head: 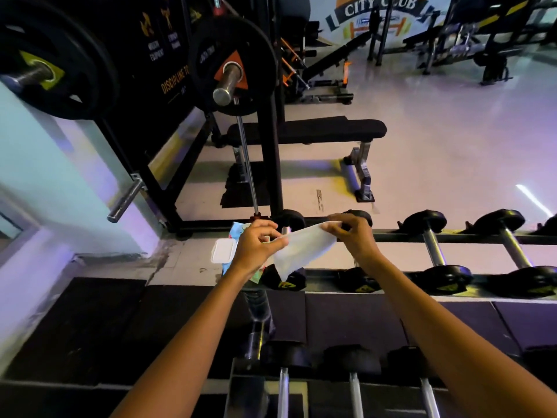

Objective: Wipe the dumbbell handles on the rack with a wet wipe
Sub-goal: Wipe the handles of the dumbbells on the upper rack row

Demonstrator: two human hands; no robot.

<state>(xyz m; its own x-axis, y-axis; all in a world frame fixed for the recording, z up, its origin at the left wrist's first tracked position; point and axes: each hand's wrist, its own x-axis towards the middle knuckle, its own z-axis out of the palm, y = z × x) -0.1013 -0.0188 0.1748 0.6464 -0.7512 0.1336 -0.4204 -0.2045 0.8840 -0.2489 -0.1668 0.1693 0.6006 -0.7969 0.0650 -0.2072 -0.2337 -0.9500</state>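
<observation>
A white wet wipe (304, 250) is stretched between both hands above the left end of the dumbbell rack (452, 237). My left hand (257, 247) pinches the wipe's left edge and also holds a colourful wipe pack (224, 251) with its white lid flipped open. My right hand (351, 233) pinches the wipe's upper right corner. Black dumbbells with steel handles lie across the upper rails, one handle (432, 247) and another handle (514, 250) to the right of my hands. The leftmost dumbbell (286, 280) is partly hidden behind the wipe.
A lower tier of dumbbells (355, 387) sits near the bottom edge. A flat bench (307, 131) and a barbell stand with plates (232, 67) rise behind the rack. Dark rubber mats (90, 327) cover the floor at left.
</observation>
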